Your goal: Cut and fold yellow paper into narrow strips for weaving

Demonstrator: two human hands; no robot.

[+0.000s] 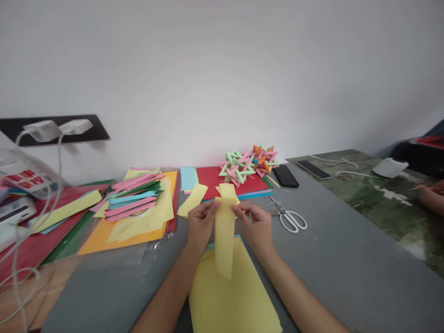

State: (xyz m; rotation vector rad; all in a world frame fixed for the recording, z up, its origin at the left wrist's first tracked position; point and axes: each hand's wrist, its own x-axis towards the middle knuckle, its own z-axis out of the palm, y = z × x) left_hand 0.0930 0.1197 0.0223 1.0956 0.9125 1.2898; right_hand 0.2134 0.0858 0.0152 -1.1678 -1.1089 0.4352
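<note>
A yellow paper strip (pixel 225 238) hangs between my two hands, its top edge folded over. My left hand (pixel 201 226) pinches the upper left corner of the strip between thumb and fingers. On the upper right corner, my right hand (pixel 255 224) grips it the same way. Below the strip lies a stack of yellow paper sheets (pixel 232 300), with a bit of blue showing at its far edge. Just beyond my hands are more yellow strips (pixel 194 200), loose on the grey table (pixel 333 259).
White-handled scissors (pixel 293 221) lie to the right, near a black phone (pixel 286 176). Folded paper stars (pixel 237 167) sit on red paper (pixel 208 178). Coloured strips (pixel 135 196) are piled at left, beside white cables (pixel 15 273). Another person's hand (pixel 432 196) shows at far right.
</note>
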